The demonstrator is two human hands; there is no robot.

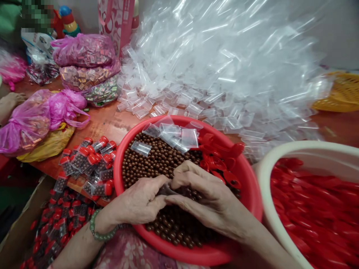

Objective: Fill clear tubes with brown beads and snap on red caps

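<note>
Both hands meet over a red basin point(119, 175) filled with brown balls point(151, 160). My left hand point(143, 200), with a green bead bracelet point(98, 229) on its wrist, pinches one end of a small clear case point(166, 189). The fingers of my right hand point(202, 194) close round the case's other side, partly hiding it. Several clear sleeves point(174, 134) lie on the balls at the basin's far side. Red caps point(217, 160) are heaped at the basin's right.
Filled red-capped cases point(88, 160) lie left of the basin, more point(61, 220) in a box below. Behind is a big pile of clear sleeves point(218, 74). A white tub point(265, 179) of red parts stands right. Another person's hand point(11, 102) is beside pink bags point(33, 119).
</note>
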